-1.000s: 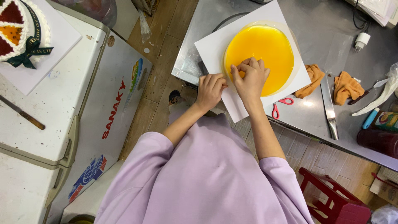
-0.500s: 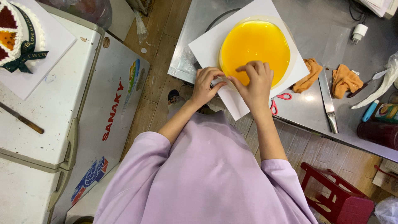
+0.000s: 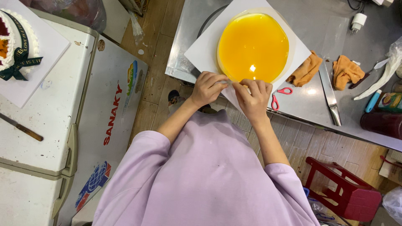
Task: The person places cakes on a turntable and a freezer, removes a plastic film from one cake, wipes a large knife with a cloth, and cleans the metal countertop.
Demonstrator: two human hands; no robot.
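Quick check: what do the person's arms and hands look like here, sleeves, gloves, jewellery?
Both hands are bare: the left hand and right hand show no gloves, and no rings or watch that I can make out. The forearms are uncovered. A loose, plain lilac top has wide sleeves ending around the elbows, with no markings visible.

A cake-making workroom, probably a bakery's back kitchen, is shown. A stainless-steel worktable is seen bearing a round cake glazed in yellow on a white square board. To the right of this cake, two orange cloths, a long knife and red-handled scissors are laid out. Well to its left, a white chest freezer carries a decorated cake with a dark ribbon. The floor is laid in wood-look planks.
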